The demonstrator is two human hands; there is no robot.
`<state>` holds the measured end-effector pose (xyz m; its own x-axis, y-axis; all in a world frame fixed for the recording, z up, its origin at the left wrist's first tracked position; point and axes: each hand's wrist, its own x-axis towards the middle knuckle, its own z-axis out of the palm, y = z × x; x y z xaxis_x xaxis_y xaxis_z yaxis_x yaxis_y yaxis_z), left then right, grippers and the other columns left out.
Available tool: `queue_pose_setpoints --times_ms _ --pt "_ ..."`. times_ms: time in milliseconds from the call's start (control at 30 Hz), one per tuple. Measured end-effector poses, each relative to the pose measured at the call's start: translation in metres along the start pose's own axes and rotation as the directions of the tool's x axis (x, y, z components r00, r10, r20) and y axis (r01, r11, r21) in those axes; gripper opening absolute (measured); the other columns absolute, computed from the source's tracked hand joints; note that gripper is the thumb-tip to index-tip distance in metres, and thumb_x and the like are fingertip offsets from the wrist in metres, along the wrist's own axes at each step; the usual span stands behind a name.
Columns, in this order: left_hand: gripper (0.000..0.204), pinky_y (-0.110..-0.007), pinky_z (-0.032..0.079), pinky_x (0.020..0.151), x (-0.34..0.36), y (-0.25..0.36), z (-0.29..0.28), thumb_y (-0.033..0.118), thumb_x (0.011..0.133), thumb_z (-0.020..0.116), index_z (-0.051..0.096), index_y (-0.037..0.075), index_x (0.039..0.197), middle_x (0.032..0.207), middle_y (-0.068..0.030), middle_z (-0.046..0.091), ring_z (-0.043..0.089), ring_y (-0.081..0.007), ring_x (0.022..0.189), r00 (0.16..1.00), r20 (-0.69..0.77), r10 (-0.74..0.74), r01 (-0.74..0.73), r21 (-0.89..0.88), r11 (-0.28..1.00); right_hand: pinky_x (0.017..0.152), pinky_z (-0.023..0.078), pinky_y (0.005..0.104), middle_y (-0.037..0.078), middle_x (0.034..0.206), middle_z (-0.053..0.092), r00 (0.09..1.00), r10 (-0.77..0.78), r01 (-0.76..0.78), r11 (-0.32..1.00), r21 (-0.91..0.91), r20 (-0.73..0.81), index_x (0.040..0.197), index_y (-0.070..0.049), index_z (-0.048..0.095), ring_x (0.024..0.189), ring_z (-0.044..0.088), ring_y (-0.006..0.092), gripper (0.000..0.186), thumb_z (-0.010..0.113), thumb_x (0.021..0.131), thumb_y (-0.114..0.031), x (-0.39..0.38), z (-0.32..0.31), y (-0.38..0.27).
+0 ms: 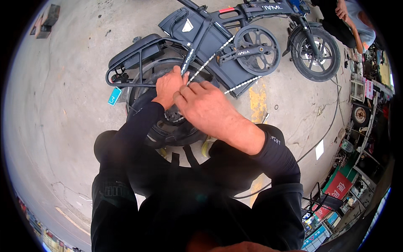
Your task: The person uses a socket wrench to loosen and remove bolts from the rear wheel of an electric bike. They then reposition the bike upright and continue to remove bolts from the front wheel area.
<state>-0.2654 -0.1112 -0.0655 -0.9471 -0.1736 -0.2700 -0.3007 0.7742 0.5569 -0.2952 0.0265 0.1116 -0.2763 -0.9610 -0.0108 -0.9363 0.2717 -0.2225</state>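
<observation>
Black clothing (189, 201) is filling the foreground; beyond it, the bare left hand (168, 87) and right hand (205, 107) are meeting at the silver metal-link chain (207, 64), whose grip cannot be told; the chain is running from them to a round black spoked chainring (275, 54)

Cannot follow chain (210, 59) behind right hand (205, 105), nor judge hold of left hand (168, 86). Find rear wheel (180, 137) partly covered by left forearm (140, 117), bicycle (222, 69) cut off by top edge, person (362, 29) cut off by upper-right rim. Cannot identify small clutter (364, 193) along right side.
</observation>
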Motion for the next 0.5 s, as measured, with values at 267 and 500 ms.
queue_pose_setpoints --times_ms 267,500 --pt "0.037 -0.05 0.052 0.058 -0.001 -0.006 0.013 0.041 0.1 0.061 0.055 0.005 0.093 0.073 -0.0161 0.066 0.068 -0.0377 0.066 0.992 -0.13 0.001 0.011 0.092 0.996 0.094 0.051 0.0401 0.018 0.12 0.066 0.887 -0.182 0.089 0.969 0.228 0.424 0.117 0.003 0.064 0.109 0.065 0.0306 0.04 0.072 0.083 -0.015 -0.022 0.036 0.058" --pt "0.029 -0.047 0.05 0.058 0.002 -0.004 0.011 0.037 0.098 0.063 0.06 0.008 0.093 0.07 -0.0129 0.063 0.066 -0.0344 0.066 0.977 -0.213 -0.032 0.042 0.04 0.998 0.097 0.05 0.0404 0.022 0.123 0.066 0.784 -0.316 0.142 0.929 0.342 0.534 0.122 0.006 0.063 0.113 0.065 0.0332 0.041 0.065 0.084 -0.01 -0.034 0.042 0.086"
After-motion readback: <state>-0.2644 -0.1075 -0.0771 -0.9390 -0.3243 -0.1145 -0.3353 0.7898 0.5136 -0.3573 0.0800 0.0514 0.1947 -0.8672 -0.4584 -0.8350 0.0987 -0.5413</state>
